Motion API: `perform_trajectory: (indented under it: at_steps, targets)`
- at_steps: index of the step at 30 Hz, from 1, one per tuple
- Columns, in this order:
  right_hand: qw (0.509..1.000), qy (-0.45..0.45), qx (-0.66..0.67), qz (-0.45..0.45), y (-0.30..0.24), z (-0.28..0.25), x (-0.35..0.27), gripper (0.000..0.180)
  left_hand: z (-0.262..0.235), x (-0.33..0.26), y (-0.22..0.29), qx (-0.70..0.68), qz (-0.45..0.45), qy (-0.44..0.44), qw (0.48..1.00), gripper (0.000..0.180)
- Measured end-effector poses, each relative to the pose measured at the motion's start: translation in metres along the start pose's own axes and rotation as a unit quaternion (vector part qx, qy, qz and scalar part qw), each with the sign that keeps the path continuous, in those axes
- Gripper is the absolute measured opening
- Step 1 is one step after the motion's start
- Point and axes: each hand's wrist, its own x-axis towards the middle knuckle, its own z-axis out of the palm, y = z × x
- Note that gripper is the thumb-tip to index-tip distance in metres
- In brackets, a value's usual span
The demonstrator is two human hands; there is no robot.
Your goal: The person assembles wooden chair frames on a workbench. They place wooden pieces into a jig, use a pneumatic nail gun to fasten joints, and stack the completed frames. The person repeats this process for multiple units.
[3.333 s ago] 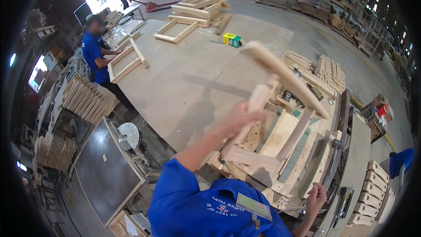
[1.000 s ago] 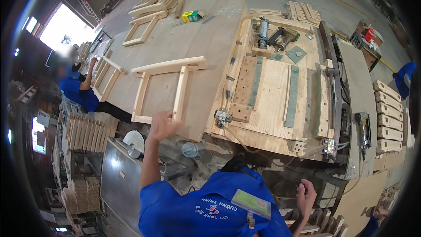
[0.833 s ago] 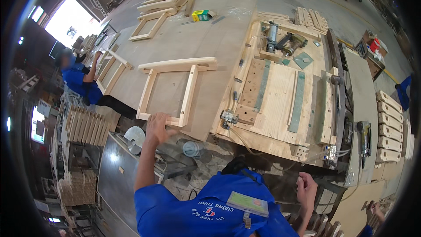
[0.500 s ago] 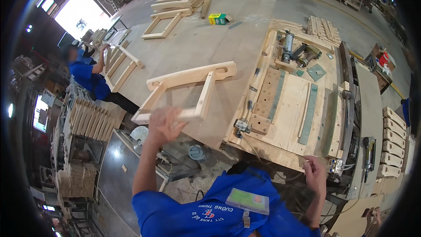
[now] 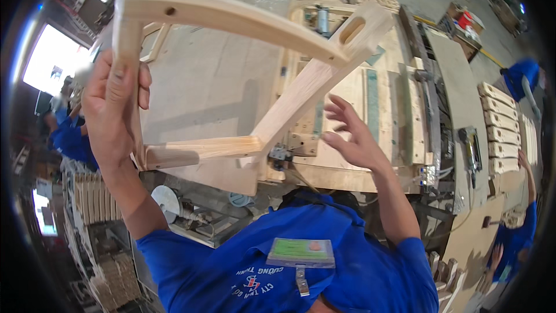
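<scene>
A pale wooden frame (image 5: 231,14), four-sided with a slotted rail running past one corner, is held up in front of me. My left hand (image 5: 113,107) is wrapped round its left rail. Close to the slotted rail, my right hand (image 5: 356,139) is raised with its fingers apart, holding nothing. Behind that hand lies a wooden jig (image 5: 341,182) with green strips and a metal air cylinder (image 5: 322,22). The held frame covers part of the jig.
A wide board-topped table (image 5: 197,90) spreads behind the frame. Curved wooden slats (image 5: 499,130) are stacked at the right. Co-workers in blue stand at the far left (image 5: 69,139) and right (image 5: 512,229). Below the table sits a machine with a pale disc (image 5: 166,203).
My left hand has taken hold of the wooden frame and lifted it off the table toward me. My right hand has moved from the jig's near right corner up and left, its fingers spreading.
</scene>
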Motion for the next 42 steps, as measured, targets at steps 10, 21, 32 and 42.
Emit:
perform_trajectory:
  at_steps: [10,21,32,42]
  targets:
    - [0.983,0.078,0.162,0.04,0.03,-0.032,0.036,0.066,0.108,0.071,-0.045,-0.011,-0.086,0.074,0.994,0.037]
    - [0.92,0.306,0.185,-0.16,0.008,-0.134,0.115,0.049,0.13,0.16,0.023,-0.04,-0.001,-0.077,0.996,0.049]
    - [0.914,0.248,-0.261,0.187,0.139,-0.252,0.093,0.064,0.346,0.025,-0.205,0.271,0.051,-0.011,0.961,0.06]
    - [0.852,0.194,-0.311,0.375,0.199,-0.217,0.105,0.08,0.39,-0.106,-0.244,0.225,0.067,-0.383,0.894,0.041]
